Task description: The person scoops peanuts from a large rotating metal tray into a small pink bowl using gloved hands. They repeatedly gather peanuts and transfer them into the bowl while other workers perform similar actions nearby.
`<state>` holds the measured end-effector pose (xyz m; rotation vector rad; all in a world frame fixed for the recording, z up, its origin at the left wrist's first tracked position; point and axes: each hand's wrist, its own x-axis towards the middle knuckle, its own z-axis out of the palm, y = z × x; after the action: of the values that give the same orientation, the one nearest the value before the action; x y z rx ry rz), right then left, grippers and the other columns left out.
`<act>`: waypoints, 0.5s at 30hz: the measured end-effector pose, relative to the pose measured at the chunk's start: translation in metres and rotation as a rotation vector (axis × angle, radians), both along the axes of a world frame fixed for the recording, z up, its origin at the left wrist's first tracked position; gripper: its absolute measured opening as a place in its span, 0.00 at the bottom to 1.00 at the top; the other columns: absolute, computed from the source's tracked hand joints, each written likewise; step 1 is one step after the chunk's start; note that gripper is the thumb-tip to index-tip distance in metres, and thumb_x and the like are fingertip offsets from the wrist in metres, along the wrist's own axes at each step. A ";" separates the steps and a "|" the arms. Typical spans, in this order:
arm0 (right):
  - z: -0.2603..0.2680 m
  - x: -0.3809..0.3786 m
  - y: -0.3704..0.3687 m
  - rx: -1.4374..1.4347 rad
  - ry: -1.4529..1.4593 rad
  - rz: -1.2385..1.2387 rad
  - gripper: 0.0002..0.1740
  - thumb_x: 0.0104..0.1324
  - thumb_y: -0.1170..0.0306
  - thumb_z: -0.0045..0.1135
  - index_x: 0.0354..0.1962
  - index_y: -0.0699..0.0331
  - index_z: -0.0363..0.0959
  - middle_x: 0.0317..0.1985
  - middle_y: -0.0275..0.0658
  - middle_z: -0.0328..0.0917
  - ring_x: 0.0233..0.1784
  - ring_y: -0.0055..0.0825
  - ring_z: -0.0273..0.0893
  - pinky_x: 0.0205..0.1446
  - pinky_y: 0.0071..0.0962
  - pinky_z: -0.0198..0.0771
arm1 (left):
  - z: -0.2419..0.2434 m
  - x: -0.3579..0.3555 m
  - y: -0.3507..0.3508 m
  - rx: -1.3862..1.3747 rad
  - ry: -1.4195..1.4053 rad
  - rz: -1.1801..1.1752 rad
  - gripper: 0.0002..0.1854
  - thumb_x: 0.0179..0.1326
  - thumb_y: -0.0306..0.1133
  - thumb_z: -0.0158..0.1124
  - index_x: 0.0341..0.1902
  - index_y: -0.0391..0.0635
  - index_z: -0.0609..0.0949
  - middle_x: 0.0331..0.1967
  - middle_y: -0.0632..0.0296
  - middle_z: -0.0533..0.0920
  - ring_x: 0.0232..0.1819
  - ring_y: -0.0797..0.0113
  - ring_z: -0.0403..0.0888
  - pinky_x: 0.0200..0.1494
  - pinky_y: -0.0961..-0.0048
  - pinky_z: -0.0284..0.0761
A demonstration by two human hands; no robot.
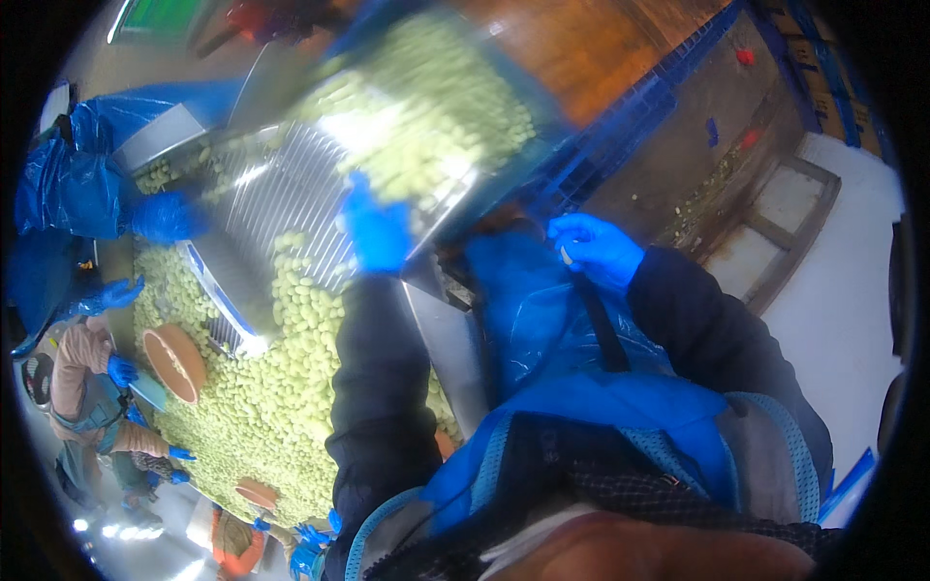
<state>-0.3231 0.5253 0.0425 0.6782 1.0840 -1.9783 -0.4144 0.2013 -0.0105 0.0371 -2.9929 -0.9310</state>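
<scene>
My left hand [378, 229], in a blue glove, is blurred over the slotted metal grate [290, 181]. It is beside a heap of pale green oval pieces [436, 109], perhaps beans. The blur hides whether its fingers hold anything. That heap lies in or against a blurred blue container [534, 116] at the top. In front of the blue plastic apron [523, 312], my right hand [599, 247], also gloved in blue, has curled fingers. A small pale piece [566, 256] shows between them.
Loose green pieces [254, 414] cover the long sorting table on the left, with brown bowls [174, 363] among them. A co-worker's blue-gloved hand [167, 216] is beside a metal divider [225, 290]. Other workers line the far side. Blue crates [617, 138] stand at upper right.
</scene>
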 end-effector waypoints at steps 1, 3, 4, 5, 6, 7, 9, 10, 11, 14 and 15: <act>0.002 -0.007 -0.004 0.040 -0.005 -0.024 0.20 0.58 0.77 0.54 0.49 0.67 0.67 0.36 0.36 0.74 0.36 0.21 0.72 0.43 0.21 0.68 | 0.029 -0.024 0.022 0.148 -0.093 0.013 0.27 0.63 0.28 0.53 0.66 0.41 0.63 0.55 0.50 0.73 0.52 0.55 0.73 0.54 0.64 0.72; 0.009 -0.022 -0.010 0.073 -0.006 -0.041 0.20 0.58 0.77 0.55 0.50 0.68 0.67 0.38 0.37 0.74 0.38 0.22 0.73 0.45 0.21 0.69 | 0.030 -0.049 0.019 0.178 -0.062 0.037 0.21 0.63 0.32 0.55 0.59 0.39 0.70 0.49 0.53 0.75 0.51 0.60 0.73 0.51 0.65 0.72; 0.013 -0.030 -0.012 0.075 -0.008 -0.044 0.21 0.58 0.76 0.55 0.51 0.68 0.67 0.39 0.37 0.74 0.39 0.22 0.73 0.47 0.22 0.69 | 0.024 -0.054 0.014 0.227 -0.062 0.101 0.23 0.61 0.30 0.59 0.60 0.38 0.70 0.53 0.51 0.73 0.54 0.59 0.73 0.53 0.66 0.71; 0.017 -0.037 -0.012 0.077 -0.010 -0.048 0.21 0.59 0.76 0.56 0.51 0.68 0.67 0.40 0.38 0.74 0.40 0.22 0.73 0.48 0.22 0.69 | 0.018 -0.058 0.009 0.276 -0.063 0.166 0.25 0.59 0.28 0.62 0.60 0.37 0.70 0.57 0.50 0.72 0.56 0.59 0.72 0.56 0.68 0.70; 0.021 -0.044 -0.012 0.121 -0.019 -0.026 0.21 0.59 0.76 0.56 0.51 0.68 0.67 0.40 0.38 0.74 0.40 0.22 0.73 0.48 0.22 0.69 | 0.026 -0.068 0.012 0.466 -0.100 0.284 0.26 0.58 0.28 0.63 0.60 0.37 0.70 0.57 0.49 0.72 0.56 0.58 0.72 0.56 0.67 0.69; 0.029 -0.049 -0.012 0.158 -0.027 -0.005 0.21 0.59 0.75 0.56 0.51 0.68 0.67 0.40 0.38 0.74 0.40 0.22 0.73 0.48 0.22 0.69 | 0.044 -0.078 0.016 0.650 -0.135 0.402 0.26 0.58 0.28 0.64 0.60 0.37 0.70 0.57 0.48 0.72 0.57 0.56 0.72 0.57 0.65 0.69; 0.040 -0.057 -0.008 0.192 -0.034 0.026 0.21 0.60 0.74 0.56 0.51 0.68 0.67 0.40 0.38 0.74 0.41 0.23 0.73 0.48 0.23 0.69 | 0.050 -0.094 0.015 0.611 -0.009 0.434 0.28 0.57 0.29 0.65 0.61 0.37 0.69 0.57 0.46 0.72 0.57 0.53 0.71 0.58 0.63 0.67; 0.044 -0.061 -0.006 0.183 -0.030 0.040 0.20 0.60 0.74 0.56 0.51 0.68 0.67 0.40 0.38 0.74 0.41 0.23 0.73 0.48 0.24 0.69 | 0.044 -0.104 0.007 0.380 0.150 0.347 0.29 0.56 0.30 0.65 0.61 0.36 0.69 0.57 0.44 0.71 0.57 0.51 0.71 0.59 0.61 0.66; 0.048 -0.063 -0.001 0.175 -0.026 0.054 0.20 0.60 0.74 0.57 0.51 0.68 0.68 0.40 0.38 0.75 0.42 0.24 0.73 0.48 0.24 0.69 | 0.036 -0.113 0.001 0.145 0.302 0.257 0.30 0.56 0.31 0.66 0.61 0.36 0.69 0.57 0.42 0.71 0.57 0.49 0.71 0.60 0.60 0.65; 0.049 -0.061 0.011 0.072 -0.056 0.028 0.19 0.61 0.73 0.57 0.50 0.69 0.68 0.39 0.40 0.75 0.43 0.26 0.74 0.50 0.26 0.70 | 0.007 -0.133 -0.004 -0.093 0.159 0.192 0.37 0.52 0.41 0.69 0.62 0.35 0.66 0.59 0.38 0.68 0.60 0.43 0.66 0.63 0.55 0.59; 0.053 -0.062 0.010 0.042 -0.088 -0.007 0.19 0.61 0.73 0.57 0.50 0.69 0.68 0.39 0.40 0.75 0.43 0.27 0.74 0.50 0.26 0.70 | 0.004 -0.131 0.004 -0.168 0.106 0.177 0.39 0.51 0.42 0.69 0.63 0.36 0.66 0.60 0.39 0.68 0.61 0.43 0.64 0.64 0.54 0.58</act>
<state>-0.3847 0.5357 0.0960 0.7855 1.0732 -1.9181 -0.5456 0.2058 -0.0064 0.2389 -2.8990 -0.6418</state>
